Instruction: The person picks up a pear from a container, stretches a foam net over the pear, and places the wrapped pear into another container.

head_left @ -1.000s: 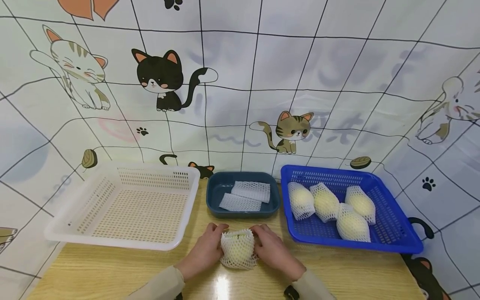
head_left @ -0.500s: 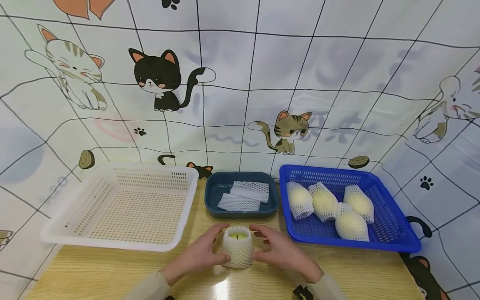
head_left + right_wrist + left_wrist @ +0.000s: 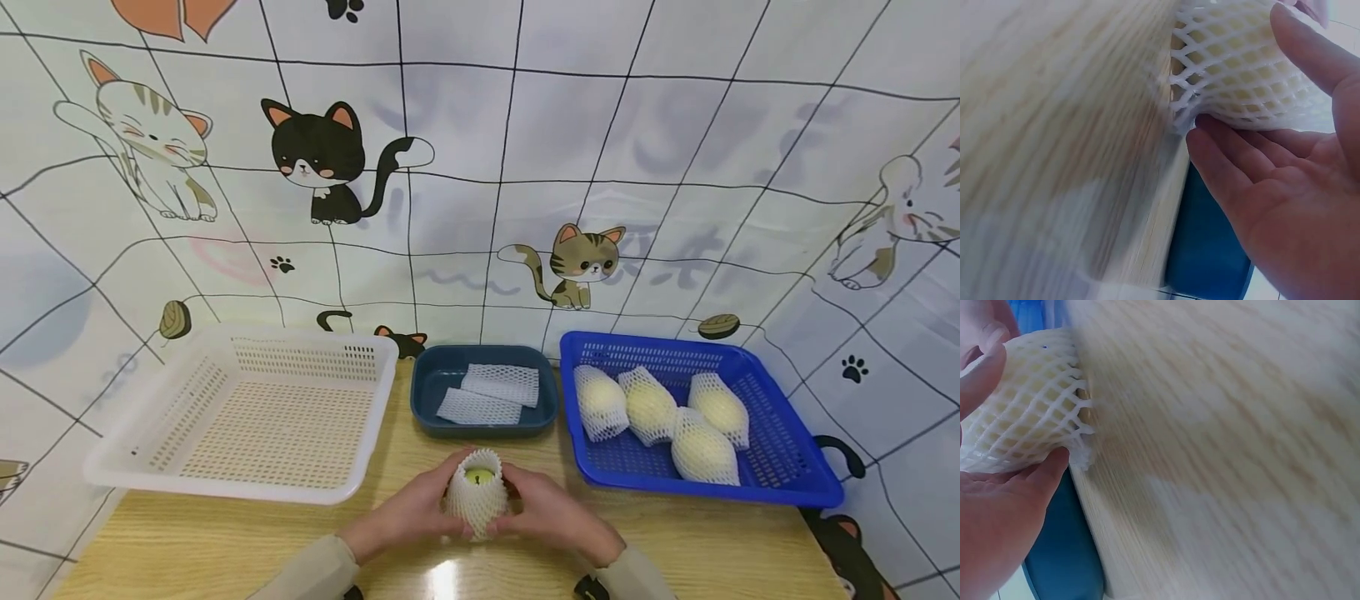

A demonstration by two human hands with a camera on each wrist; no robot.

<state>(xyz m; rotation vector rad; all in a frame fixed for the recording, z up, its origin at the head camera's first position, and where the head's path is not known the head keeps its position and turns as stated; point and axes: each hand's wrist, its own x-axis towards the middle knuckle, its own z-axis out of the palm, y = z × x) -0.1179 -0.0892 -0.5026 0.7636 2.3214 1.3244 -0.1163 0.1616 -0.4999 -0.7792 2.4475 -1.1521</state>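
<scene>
On the wooden table, a round yellow-green fruit (image 3: 480,476) with a dark stem stands in a white foam net sleeve (image 3: 477,502). The top of the net is open, so the stem end shows. My left hand (image 3: 424,506) holds the netted fruit from the left and my right hand (image 3: 546,508) from the right. In the left wrist view, the thumb and fingers curve round the net (image 3: 1029,403), whose open mesh edge faces the table. The right wrist view has the thumb on the near side of the net (image 3: 1247,69) and the fingers behind it.
A dark teal tray (image 3: 486,430) behind the fruit holds two flat foam nets (image 3: 501,383). To the right, a blue basket (image 3: 780,417) contains several netted fruits (image 3: 705,446). A white basket (image 3: 300,493) stands at the left. Behind them hangs a cat-patterned curtain (image 3: 465,208).
The net's rim, earlier gathered over the top, now stands open around the stem. Both hands loosened half a second ago, fingers spread, and now hold the fruit closely again.
</scene>
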